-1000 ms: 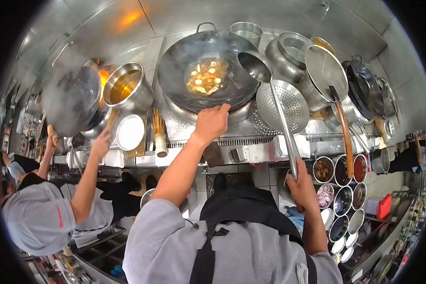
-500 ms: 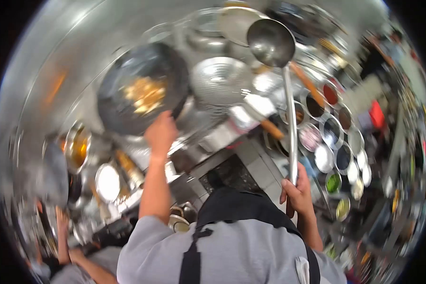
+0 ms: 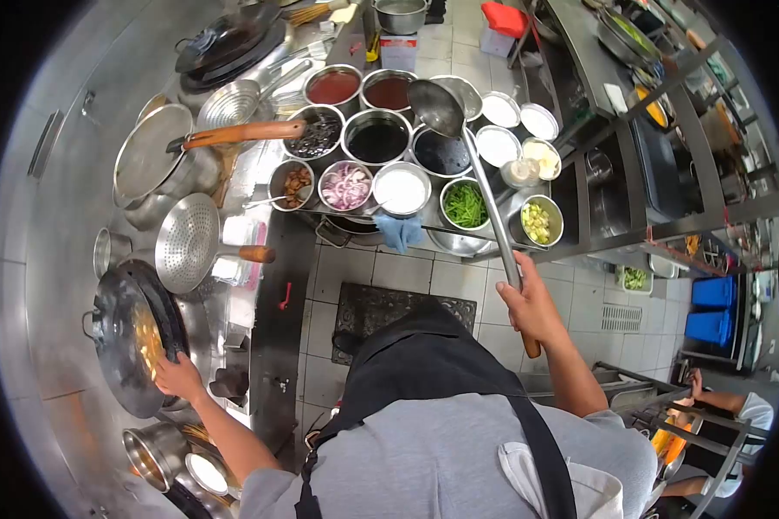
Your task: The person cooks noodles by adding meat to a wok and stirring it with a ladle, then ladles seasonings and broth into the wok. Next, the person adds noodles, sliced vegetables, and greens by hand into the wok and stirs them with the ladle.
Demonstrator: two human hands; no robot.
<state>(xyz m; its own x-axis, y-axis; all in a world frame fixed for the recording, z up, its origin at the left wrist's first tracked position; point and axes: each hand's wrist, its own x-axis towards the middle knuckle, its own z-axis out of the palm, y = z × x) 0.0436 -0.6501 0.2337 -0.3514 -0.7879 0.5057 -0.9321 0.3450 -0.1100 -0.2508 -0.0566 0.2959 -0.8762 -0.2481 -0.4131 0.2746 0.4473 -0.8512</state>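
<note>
My right hand (image 3: 532, 303) is closed round the long handle of a steel ladle (image 3: 437, 108), near its wooden end. The ladle's bowl is above the seasoning pots, overlapping the rim of a pot of dark liquid (image 3: 441, 154). A pot of chopped greens (image 3: 465, 206) stands beside the ladle's shaft. At the left, my left hand (image 3: 177, 378) is closed on the near rim of a black wok (image 3: 117, 346). Pieces of yellowish-brown food (image 3: 144, 337) lie in the wok.
Pots of red sauce (image 3: 333, 86), sliced onion (image 3: 346, 186) and white powder (image 3: 402, 189) crowd the counter. A perforated strainer (image 3: 188, 242) sits beyond the wok. Metal shelving (image 3: 636, 173) stands to the right. Another person's arm (image 3: 720, 400) shows at the lower right.
The view has turned right, so the wok now appears at the far left. The ladle's bowl now appears over the seasoning pots. My left hand stays at the wok's rim.
</note>
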